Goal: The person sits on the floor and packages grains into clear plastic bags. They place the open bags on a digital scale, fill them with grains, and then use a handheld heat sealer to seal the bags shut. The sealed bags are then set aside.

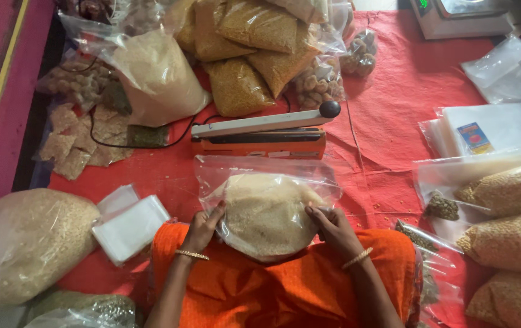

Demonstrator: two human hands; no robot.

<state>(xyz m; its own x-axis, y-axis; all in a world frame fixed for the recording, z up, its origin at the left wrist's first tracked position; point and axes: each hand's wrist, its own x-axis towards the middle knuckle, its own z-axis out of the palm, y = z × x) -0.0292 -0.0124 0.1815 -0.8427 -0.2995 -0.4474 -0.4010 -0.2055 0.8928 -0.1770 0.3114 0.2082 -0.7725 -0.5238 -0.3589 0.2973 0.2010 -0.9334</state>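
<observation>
Held bag: a clear plastic pouch (265,209) part-filled with fine, pale beige grain stood on the person's orange-clad lap at the near edge of the red sheet (394,121); its filled part was rounded, its empty top flat, glossy and creased.
Left hand: the left hand (202,228) gripped the pouch's left side, fingers curled against the plastic, a thin beaded bangle on the wrist.
Right hand: the right hand (332,228) clasped the pouch's right side, fingers pressed on the film, a matching bangle on the wrist.
Sealer: an orange, box-shaped heat sealer (259,136) with a long pale lever arm and a round black knob lay just beyond the pouch's top edge, near the sheet's middle; a black cord ran off to its left.
Far edge: several sealed pouches of coarse yellow-brown grain (254,48) were heaped together, beside a large slumped bag of pale powder (157,76) and small bags of round brown sweets (320,82).
Far right corner: a white weighing scale (460,18) stood partly cut off.
Right edge: stacked flat empty bags (491,130) lay beside plump packed pouches of yellow pellets (512,243).
Left edge: a big soft sack of tan granules (30,240) rested beside a small stack of blank white pouches (130,225); flat, rough brown brittle slabs (81,143) lay in film farther back.
Surface: the sheet was woven, matt and wrinkled.
</observation>
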